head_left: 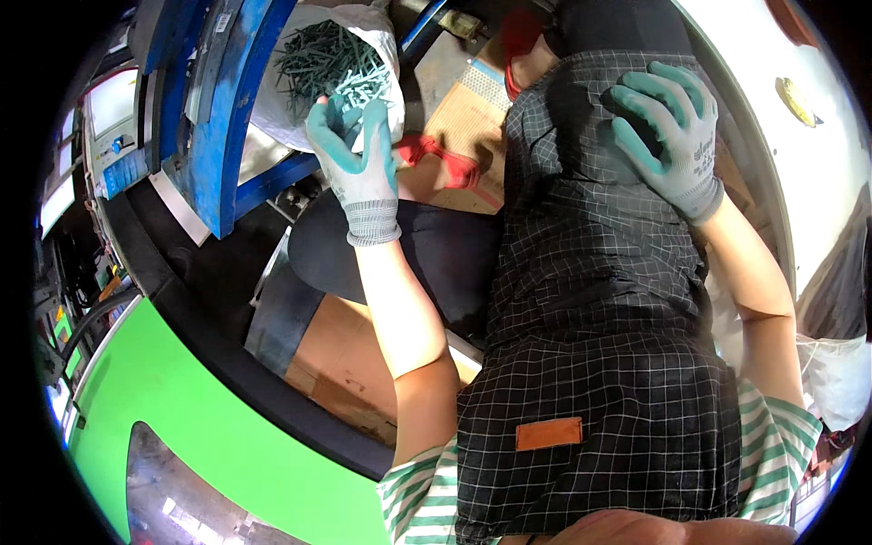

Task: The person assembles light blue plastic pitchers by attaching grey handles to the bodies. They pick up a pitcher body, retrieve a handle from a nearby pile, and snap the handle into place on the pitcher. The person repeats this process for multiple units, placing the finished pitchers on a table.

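Note:
My left hand (352, 173), in a grey knit glove with teal-coated fingers, reaches to the near edge of a white sack (392, 68). Its thumb and index finger stand apart, and no object shows between them; the other fingertips are partly hidden. Inside the sack lies a heap of thin dark green strips (331, 56), brighter where light falls on them. My right hand (670, 136), gloved the same way, rests with spread, slightly bent fingers on my black checked apron (581, 263), over my leg. Nothing shows in it.
Blue metal uprights (238, 118) stand left of the sack. A green panel (227, 381) curves along the lower left. On the right is a large white curved surface (754, 54). Flat cardboard (350, 350) lies below; red footwear (445, 163) shows beyond my left forearm.

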A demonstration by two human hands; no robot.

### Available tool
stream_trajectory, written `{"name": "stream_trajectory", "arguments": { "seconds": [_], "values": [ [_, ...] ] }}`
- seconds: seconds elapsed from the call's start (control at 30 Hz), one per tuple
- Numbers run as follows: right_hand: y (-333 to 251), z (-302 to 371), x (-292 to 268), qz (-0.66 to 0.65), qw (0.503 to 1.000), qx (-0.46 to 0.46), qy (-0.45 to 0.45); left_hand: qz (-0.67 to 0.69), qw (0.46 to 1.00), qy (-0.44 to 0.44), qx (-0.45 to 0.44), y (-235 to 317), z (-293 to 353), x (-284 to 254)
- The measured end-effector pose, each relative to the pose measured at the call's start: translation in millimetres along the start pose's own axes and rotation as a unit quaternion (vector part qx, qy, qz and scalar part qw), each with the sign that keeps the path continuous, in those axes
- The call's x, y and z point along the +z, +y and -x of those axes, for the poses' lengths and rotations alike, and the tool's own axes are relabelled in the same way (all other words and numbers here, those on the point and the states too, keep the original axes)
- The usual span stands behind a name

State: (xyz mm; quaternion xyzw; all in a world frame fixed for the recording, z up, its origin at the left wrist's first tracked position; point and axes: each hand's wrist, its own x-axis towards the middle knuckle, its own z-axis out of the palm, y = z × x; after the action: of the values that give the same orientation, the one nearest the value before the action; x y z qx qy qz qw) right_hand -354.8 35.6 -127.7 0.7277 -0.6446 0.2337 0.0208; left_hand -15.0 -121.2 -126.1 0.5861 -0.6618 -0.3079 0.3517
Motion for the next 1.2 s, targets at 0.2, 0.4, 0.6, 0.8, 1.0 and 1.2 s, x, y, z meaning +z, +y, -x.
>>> {"name": "stream_trajectory", "arguments": {
  "seconds": [0.2, 0.4, 0.6, 0.8, 1.0, 1.2],
  "values": [
    [2.3, -1.7, -0.3, -0.015, 1.0, -0.001, 0.005, -0.051, 0.995, 0.031, -0.078, -43.2, 10.3, -26.2],
    [6.0, -1.3, -0.7, -0.017, 1.0, 0.002, 0.006, -0.057, 0.995, 0.03, -0.081, -50.0, 15.4, -28.1],
    [-11.6, -9.2, -6.8, -0.016, 0.999, -0.019, -0.021, -0.037, 0.99, 0.115, 0.071, -70.9, 21.7, -43.4],
    [-4.7, 17.1, -9.6, -0.011, 0.999, -0.045, -0.017, -0.2, 0.923, 0.217, 0.246, 17.9, 76.7, -91.1],
    [-24.1, 8.5, -12.6, 0.014, 0.996, -0.088, -0.018, -0.245, 0.902, 0.321, -0.155, -177.8, 210.2, -167.7],
    [-14.7, 8.9, -13.9, 0.041, 0.995, -0.084, -0.03, -0.263, 0.683, 0.383, -0.564, -301.5, 379.8, -249.3]
  ]
}}
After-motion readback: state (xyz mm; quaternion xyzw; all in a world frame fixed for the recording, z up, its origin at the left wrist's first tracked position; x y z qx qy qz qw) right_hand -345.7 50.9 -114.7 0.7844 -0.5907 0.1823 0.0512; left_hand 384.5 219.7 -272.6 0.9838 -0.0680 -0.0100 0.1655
